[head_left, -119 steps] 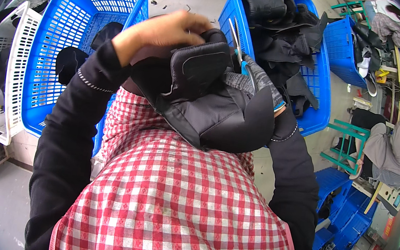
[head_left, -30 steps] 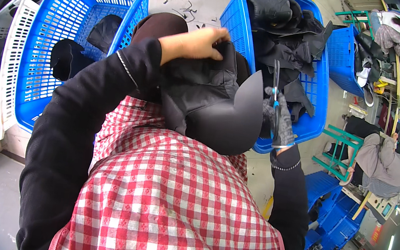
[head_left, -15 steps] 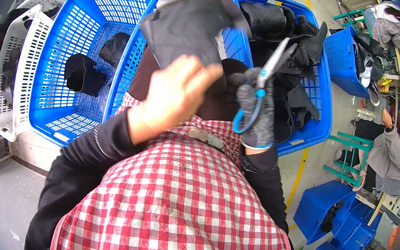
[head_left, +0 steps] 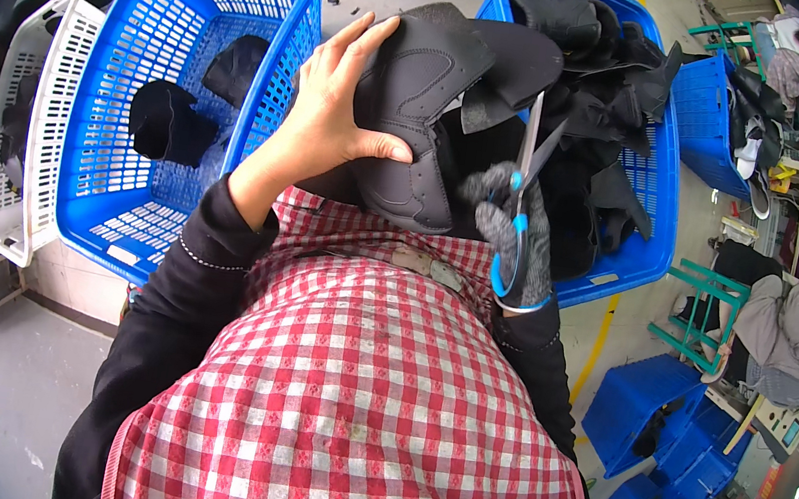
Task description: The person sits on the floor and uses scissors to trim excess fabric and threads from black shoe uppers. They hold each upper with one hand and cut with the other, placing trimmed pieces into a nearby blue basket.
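Note:
My bare left hand (head_left: 321, 136) grips a black stitched shoe upper (head_left: 428, 72) above my lap, its thumb lying across the front and its fingers along the left edge. More black material spreads from the upper's right side, with a rounded flap (head_left: 527, 59) near the scissor tips. In a grey knitted glove, my right hand (head_left: 532, 257) is closed around scissors (head_left: 528, 171) with blue and black handles. Their blades point away from me and are slightly parted. The tips are close to the black material; whether they touch it I cannot tell.
On the left, a blue basket (head_left: 285, 83) contains a few black pieces, beside a white basket (head_left: 53, 133). A blue basket (head_left: 668, 184) heaped with black uppers stands at right. Further right are more blue crates (head_left: 637, 402), a green frame (head_left: 704, 315) and a seated person (head_left: 782, 330).
The upper, blurred and farther left before, now lies steadier and turned in front of me. My left hand has moved up and left onto its edge. The scissors stay in my right hand, slightly lower.

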Tool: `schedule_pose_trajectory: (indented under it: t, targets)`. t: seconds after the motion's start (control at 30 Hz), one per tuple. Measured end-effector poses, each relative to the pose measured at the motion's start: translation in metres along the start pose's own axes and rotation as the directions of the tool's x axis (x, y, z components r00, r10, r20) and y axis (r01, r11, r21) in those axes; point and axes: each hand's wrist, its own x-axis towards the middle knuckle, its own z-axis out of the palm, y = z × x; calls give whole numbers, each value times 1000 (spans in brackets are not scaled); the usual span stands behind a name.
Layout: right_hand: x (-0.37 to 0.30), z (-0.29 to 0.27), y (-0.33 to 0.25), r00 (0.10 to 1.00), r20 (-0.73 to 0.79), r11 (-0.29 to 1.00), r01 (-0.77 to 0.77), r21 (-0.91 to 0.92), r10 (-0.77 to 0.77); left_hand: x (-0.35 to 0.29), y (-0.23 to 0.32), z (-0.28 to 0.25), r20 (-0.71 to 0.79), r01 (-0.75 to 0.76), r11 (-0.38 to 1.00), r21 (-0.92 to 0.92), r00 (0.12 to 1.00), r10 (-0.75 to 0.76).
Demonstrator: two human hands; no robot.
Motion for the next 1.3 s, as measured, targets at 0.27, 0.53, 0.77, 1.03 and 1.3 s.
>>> schedule_pose_trajectory:
  t: [0.27, 0.53, 0.77, 1.03, 1.3]
  targets:
    - [-42, -8, 6, 946, -204, 658, -321, -681, 251, -5, -8, 3, -38, -74, 997, -30, 997, 73]
    - [-33, 0, 3, 958, -154, 655, -279, -702, 243, -4, -1, 2, -21, -53, 998, -47, 998, 52]
    - [-27, 8, -5, 967, -89, 667, -231, -708, 240, -4, 1, 5, -46, -72, 997, -23, 996, 71]
    - [-28, 5, -12, 936, -135, 673, -329, -662, 324, -3, 0, 7, -65, -83, 996, 11, 994, 84]
    - [-27, 4, -19, 989, -50, 383, -100, -918, 137, -3, -3, 8, -66, -84, 996, 22, 994, 85]
